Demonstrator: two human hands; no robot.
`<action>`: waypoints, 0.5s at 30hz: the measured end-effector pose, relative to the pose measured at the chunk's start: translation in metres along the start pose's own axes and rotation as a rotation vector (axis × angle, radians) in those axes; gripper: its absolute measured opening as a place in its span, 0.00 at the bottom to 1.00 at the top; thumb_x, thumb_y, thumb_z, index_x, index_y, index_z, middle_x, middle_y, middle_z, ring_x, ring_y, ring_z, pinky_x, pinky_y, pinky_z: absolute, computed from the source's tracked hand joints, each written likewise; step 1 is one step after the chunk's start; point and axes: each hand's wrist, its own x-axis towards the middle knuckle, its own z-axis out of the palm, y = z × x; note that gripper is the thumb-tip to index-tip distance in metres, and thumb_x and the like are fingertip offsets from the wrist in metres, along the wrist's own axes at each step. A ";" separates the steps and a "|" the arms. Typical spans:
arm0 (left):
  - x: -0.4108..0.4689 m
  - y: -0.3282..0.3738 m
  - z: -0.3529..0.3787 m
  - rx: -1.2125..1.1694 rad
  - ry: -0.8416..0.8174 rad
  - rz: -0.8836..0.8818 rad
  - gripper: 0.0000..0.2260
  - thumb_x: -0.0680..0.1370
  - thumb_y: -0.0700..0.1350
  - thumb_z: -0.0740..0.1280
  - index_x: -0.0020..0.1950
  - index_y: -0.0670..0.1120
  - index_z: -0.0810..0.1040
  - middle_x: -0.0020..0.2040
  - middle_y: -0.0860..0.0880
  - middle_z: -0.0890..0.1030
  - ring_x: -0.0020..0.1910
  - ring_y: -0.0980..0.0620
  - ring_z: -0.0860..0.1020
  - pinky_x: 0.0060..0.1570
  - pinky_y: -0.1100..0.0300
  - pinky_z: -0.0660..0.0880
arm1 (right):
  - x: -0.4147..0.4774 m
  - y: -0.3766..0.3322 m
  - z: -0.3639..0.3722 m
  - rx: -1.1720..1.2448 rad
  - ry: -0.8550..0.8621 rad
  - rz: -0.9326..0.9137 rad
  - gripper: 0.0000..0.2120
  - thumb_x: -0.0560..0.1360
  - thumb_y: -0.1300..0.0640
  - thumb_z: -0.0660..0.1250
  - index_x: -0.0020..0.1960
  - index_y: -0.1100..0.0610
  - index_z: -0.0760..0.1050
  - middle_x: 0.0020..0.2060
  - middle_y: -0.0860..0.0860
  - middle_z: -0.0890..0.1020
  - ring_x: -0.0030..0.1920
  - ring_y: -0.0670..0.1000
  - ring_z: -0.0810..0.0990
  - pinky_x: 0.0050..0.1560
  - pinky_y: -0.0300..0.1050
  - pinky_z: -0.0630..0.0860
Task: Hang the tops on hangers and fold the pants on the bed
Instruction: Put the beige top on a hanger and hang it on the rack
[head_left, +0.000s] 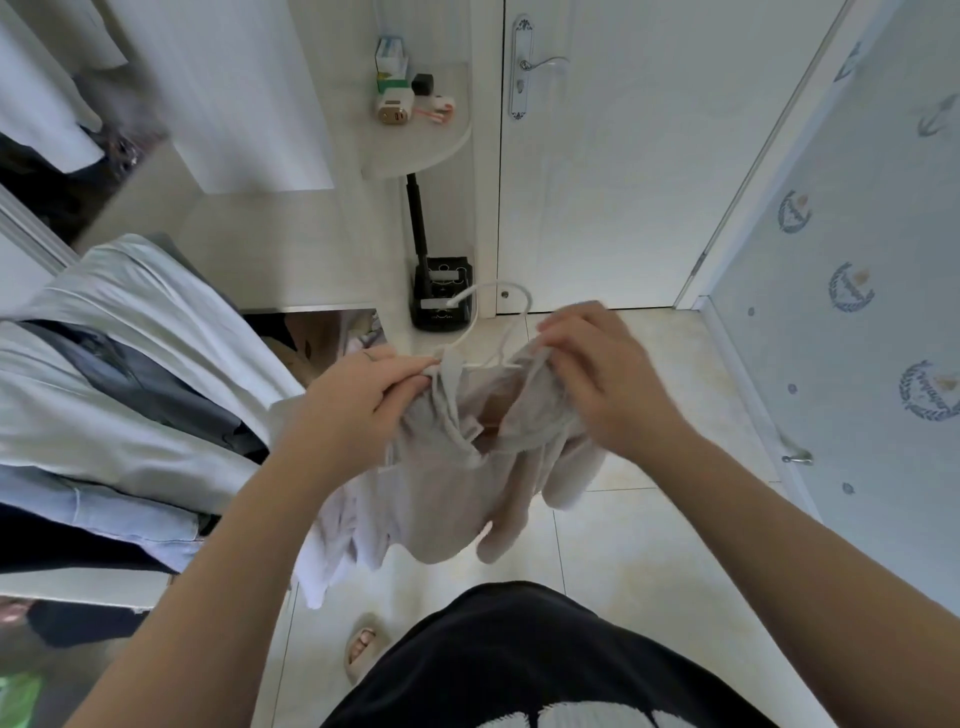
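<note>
Pale tiled floor, white door ahead, hung clothes at left. Held in mid-air above the floor: beige top, white hanger hook rising above its neckline. Left hand pinching 1 shoulder strap by the hanger arm; right hand curled round the other shoulder. Hold the left pinch firm, stretch the right shoulder over the hanger end, then level both sides.

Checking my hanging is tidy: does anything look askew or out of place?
The beige top hangs bunched and lopsided around the white hanger, pinched by the left hand and right hand. Nothing else stands out.
</note>
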 end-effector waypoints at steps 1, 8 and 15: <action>0.001 0.003 0.002 -0.021 0.018 0.009 0.11 0.83 0.41 0.64 0.62 0.47 0.83 0.39 0.57 0.73 0.41 0.58 0.73 0.41 0.65 0.66 | 0.002 -0.012 0.004 0.044 -0.067 0.015 0.06 0.81 0.58 0.60 0.51 0.55 0.76 0.48 0.48 0.80 0.52 0.49 0.78 0.56 0.40 0.72; -0.005 0.006 0.008 -0.030 0.154 0.024 0.13 0.81 0.41 0.62 0.62 0.45 0.83 0.49 0.50 0.80 0.54 0.49 0.72 0.57 0.52 0.69 | 0.003 -0.032 0.012 0.286 -0.198 0.183 0.07 0.81 0.47 0.64 0.51 0.49 0.75 0.24 0.44 0.67 0.26 0.43 0.64 0.30 0.38 0.64; -0.017 0.031 0.050 -0.400 0.319 -0.396 0.21 0.71 0.60 0.75 0.56 0.52 0.73 0.50 0.55 0.77 0.50 0.57 0.76 0.51 0.61 0.75 | 0.002 -0.039 0.018 0.272 -0.043 0.266 0.09 0.81 0.52 0.64 0.44 0.54 0.77 0.29 0.48 0.73 0.32 0.44 0.70 0.36 0.40 0.68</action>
